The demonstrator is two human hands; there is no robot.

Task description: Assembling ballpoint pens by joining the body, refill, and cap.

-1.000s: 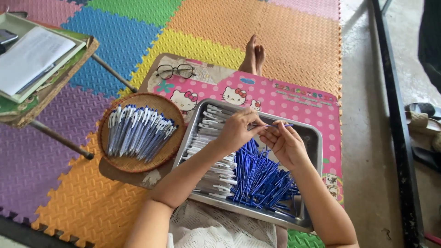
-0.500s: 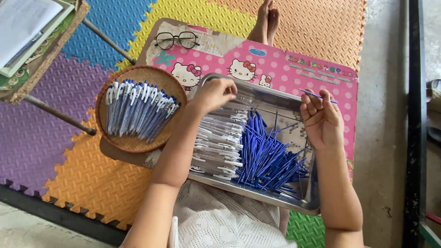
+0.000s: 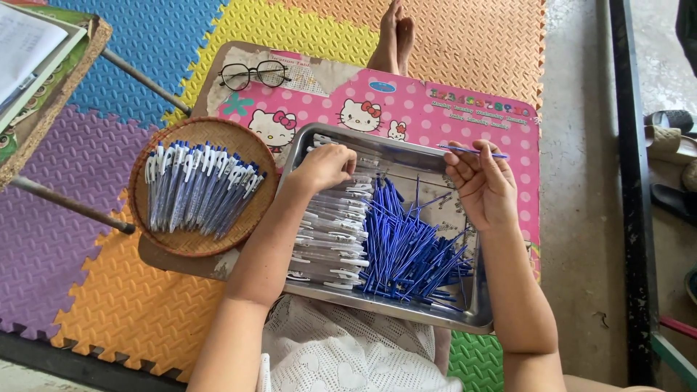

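A pink lap table (image 3: 406, 109) bears a steel tray (image 3: 428, 161), wicker basket (image 3: 181, 243) and glasses (image 3: 254, 74).

I have just one view, from the camera on the person's head. It looks almost straight down over the lap, close enough that both forearms rise from the bottom edge. The metal tray (image 3: 465, 319) sits mid-frame on the pink surface (image 3: 406, 101), with foam floor mats (image 3: 87, 218) filling the left and top.
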